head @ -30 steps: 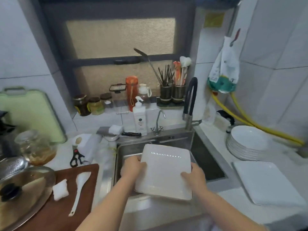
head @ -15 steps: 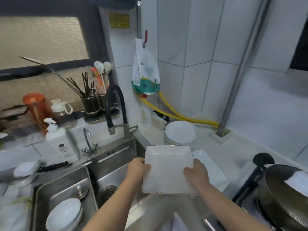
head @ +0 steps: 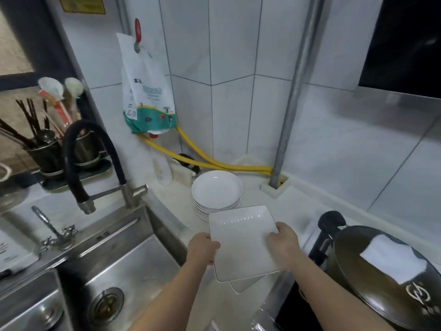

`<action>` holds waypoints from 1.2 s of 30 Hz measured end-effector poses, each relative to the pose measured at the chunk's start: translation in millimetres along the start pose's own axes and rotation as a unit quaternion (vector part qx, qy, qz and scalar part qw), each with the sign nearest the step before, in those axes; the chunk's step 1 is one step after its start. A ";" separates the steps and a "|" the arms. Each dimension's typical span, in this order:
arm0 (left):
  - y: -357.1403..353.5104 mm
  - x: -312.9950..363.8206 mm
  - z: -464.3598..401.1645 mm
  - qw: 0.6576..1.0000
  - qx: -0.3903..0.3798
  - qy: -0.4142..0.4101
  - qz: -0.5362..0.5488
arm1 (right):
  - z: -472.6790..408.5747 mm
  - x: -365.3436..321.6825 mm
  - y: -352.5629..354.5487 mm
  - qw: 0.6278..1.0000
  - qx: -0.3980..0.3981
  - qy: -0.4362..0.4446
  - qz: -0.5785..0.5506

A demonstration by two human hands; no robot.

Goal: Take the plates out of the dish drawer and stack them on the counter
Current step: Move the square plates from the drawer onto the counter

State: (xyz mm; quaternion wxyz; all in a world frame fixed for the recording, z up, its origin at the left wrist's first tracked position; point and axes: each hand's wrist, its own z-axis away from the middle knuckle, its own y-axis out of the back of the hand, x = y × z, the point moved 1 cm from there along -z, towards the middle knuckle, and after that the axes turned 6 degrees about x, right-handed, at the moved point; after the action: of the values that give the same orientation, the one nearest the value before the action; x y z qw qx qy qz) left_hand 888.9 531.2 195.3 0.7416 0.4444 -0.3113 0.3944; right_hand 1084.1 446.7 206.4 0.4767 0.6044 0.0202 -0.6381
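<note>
I hold a white square plate (head: pixel 241 237) level over the counter, right of the sink. My left hand (head: pixel 202 249) grips its left edge and my right hand (head: pixel 282 246) grips its right edge, thumbs on top. Directly beneath it lies another white square plate (head: pixel 243 286), of which only a near corner shows. Just behind stands a stack of several round white plates (head: pixel 216 190) on the counter (head: pixel 257 194). The dish drawer is out of view.
A steel sink (head: pixel 124 266) with a black hose faucet (head: pixel 81 163) lies to the left. A lidded dark pot (head: pixel 386 275) with a black handle sits close on the right. Yellow hoses (head: pixel 214 163) and a steel pipe (head: pixel 286 130) run along the back wall.
I have turned right and carried the square plate from in front of the sink to above the square plate on the counter. Both hands kept their grip.
</note>
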 end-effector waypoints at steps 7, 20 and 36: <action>-21.2 -11.5 -10.7 0.999 0.008 0.046 0.011 | -42.6 2.9 -4.0 1.000 -0.002 -0.012 0.015; -28.9 -21.2 -17.1 0.994 0.016 0.075 -0.077 | -63.8 9.6 -19.3 0.996 -0.065 0.000 0.062; -33.9 -19.4 -14.4 0.992 0.033 0.092 -0.082 | -72.2 13.5 -20.3 0.994 -0.089 0.030 0.060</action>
State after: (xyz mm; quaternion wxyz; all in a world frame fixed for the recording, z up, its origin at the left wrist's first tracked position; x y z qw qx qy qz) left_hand 910.1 528.3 159.5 0.7819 0.4548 -0.1904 0.3815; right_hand 1127.9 493.3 165.1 0.5653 0.5783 0.0553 -0.5857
